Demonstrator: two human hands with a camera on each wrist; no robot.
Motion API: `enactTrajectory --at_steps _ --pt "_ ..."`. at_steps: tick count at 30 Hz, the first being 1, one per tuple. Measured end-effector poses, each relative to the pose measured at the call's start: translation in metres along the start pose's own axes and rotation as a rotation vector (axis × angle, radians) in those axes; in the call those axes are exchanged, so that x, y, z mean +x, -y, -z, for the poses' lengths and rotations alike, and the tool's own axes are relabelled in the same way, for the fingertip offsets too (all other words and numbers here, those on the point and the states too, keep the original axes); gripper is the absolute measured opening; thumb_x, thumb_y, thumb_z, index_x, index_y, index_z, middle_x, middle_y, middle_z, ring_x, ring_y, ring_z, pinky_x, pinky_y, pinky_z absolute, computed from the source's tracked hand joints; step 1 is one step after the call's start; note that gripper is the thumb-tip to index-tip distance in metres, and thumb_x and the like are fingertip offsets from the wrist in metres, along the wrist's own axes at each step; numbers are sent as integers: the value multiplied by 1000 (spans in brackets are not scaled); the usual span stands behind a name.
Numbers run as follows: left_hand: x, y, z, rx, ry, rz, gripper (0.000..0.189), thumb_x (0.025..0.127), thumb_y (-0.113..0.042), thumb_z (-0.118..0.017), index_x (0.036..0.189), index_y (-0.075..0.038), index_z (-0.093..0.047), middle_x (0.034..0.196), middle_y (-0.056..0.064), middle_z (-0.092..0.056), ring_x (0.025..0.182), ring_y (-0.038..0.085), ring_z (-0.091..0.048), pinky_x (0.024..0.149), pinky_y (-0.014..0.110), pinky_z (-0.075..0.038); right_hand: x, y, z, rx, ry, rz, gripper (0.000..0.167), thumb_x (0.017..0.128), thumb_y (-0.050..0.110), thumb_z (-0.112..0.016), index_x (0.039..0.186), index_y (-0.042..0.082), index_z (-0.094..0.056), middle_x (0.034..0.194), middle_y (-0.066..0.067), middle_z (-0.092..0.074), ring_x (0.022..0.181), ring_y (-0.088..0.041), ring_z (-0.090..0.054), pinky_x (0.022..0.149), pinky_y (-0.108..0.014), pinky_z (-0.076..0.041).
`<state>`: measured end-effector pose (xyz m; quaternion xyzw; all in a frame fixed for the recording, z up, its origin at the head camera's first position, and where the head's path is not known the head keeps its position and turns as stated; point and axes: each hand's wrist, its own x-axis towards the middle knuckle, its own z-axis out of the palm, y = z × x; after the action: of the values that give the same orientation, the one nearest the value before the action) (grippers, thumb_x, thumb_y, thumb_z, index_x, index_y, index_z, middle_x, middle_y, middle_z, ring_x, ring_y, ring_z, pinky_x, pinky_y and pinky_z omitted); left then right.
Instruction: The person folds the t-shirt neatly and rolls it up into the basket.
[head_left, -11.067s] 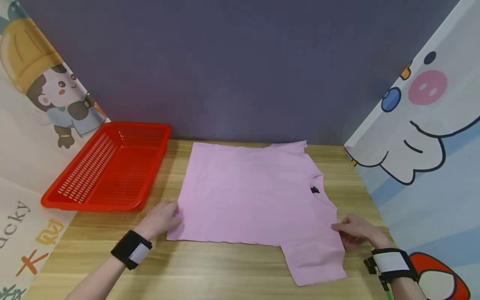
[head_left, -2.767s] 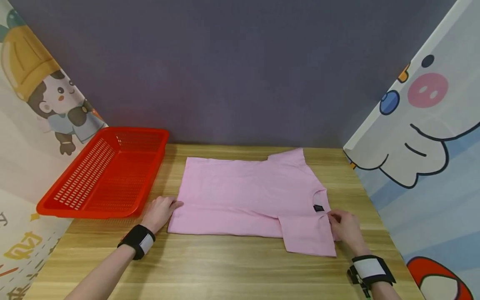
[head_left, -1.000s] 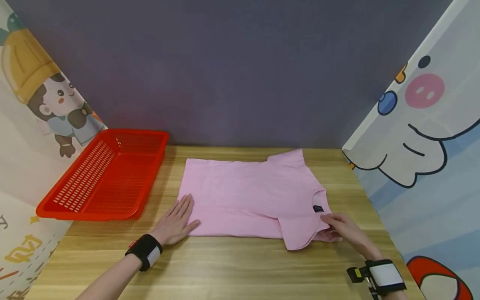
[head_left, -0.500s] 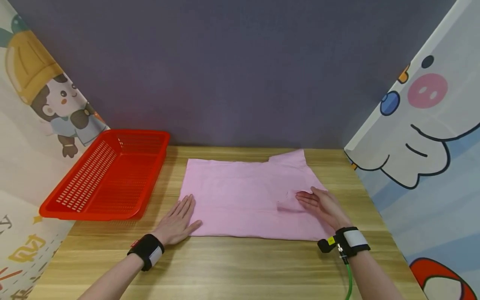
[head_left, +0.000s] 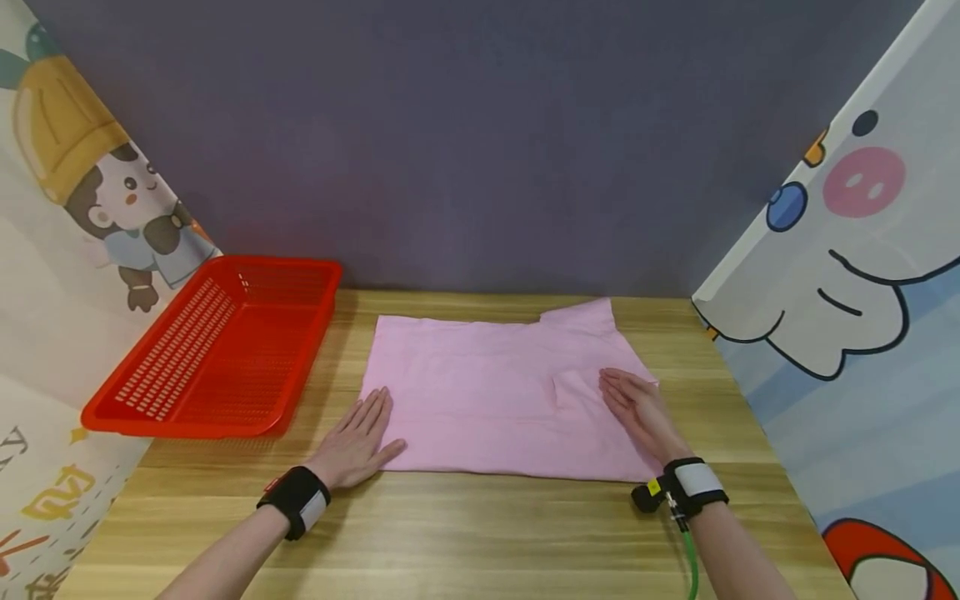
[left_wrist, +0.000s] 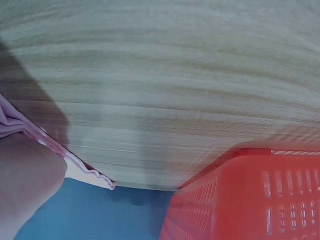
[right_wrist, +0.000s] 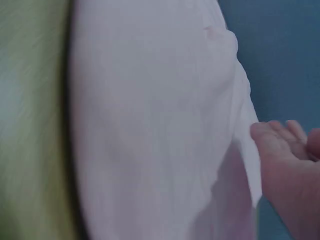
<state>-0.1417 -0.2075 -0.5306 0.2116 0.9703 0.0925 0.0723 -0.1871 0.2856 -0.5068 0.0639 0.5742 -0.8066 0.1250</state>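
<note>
A pink T-shirt (head_left: 465,375) lies on the table, its near side folded inward along a straight front edge. The near sleeve is turned back onto the body, while the far sleeve (head_left: 581,315) sticks out at the back right. My left hand (head_left: 352,446) rests flat on the shirt's hem end at the left, fingers spread. My right hand (head_left: 637,408) lies over the collar end with its fingers extended, beside the turned-back sleeve; the collar is hidden. In the right wrist view the fingers of the right hand (right_wrist: 287,150) appear at the edge of the pink cloth (right_wrist: 160,120).
A red plastic basket (head_left: 281,379) with slotted sides stands left of the shirt. Behind the wooden table (head_left: 480,533) rises a dark grey panel (head_left: 465,150). Printed cartoon sheets flank both sides. A green cable (head_left: 690,558) runs from the right wrist camera.
Over the last second my right hand has moved from the collar inward, turning the near sleeve back onto the body, and let go of the cloth. Earlier, the shirt's near side was folded inward.
</note>
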Motion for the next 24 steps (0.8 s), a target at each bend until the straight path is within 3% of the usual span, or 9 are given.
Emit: enactTrajectory --at_steps 4,7,11,13,14,19,24 --pt "1 0 1 -11 9 -1 85 102 -54 -42 157 5 -17 168 20 -12 157 38 -12 127 55 -9 -21 3 9 -153 -56 226 41 106 14 -49 137 -13 -50 117 7 -73 115 -4 -67 102 -24 -51" --pt "0 1 3 -31 7 -1 82 103 -52 -42 157 5 -18 168 20 -13 157 38 -12 127 56 -9 -38 7 16 -344 -140 345 36 105 6 -49 127 -21 -52 106 10 -75 102 0 -71 91 -20 -56" --pt "-1 5 8 -41 -27 -6 76 104 -46 -44 157 4 -22 167 20 -17 157 38 -14 126 57 -10 -58 6 28 -801 -253 476 24 98 -4 -56 116 -18 -62 101 -11 -77 90 11 -64 80 -7 -51" --pt "-2 8 11 -24 -57 -16 71 105 -41 -45 156 3 -25 167 20 -21 156 39 -16 125 58 -11 -65 4 33 -1044 -306 532 20 92 -7 -62 110 -11 -69 100 -20 -75 85 7 -63 74 -5 -48" --pt "-2 10 12 -14 -75 -24 68 105 -38 -46 156 3 -27 166 20 -23 156 39 -17 125 58 -12 -68 2 34 -1139 -318 558 20 89 -8 -65 108 -8 -71 99 -24 -74 83 2 -63 71 -7 -47" --pt "-4 17 16 59 -148 -51 59 103 -25 -53 154 0 -36 163 18 -32 153 40 -24 123 61 -16 -76 -4 34 -1394 -280 609 20 81 -8 -73 100 -2 -73 92 -15 -70 80 -28 -64 67 -34 -54" --pt "-6 23 12 93 -165 -43 57 102 -19 -52 153 -1 -37 163 17 -34 153 38 -26 123 61 -16 -78 -10 39 -1577 -223 720 14 76 -5 -79 88 1 -75 88 -13 -66 83 -32 -60 72 -50 -51"
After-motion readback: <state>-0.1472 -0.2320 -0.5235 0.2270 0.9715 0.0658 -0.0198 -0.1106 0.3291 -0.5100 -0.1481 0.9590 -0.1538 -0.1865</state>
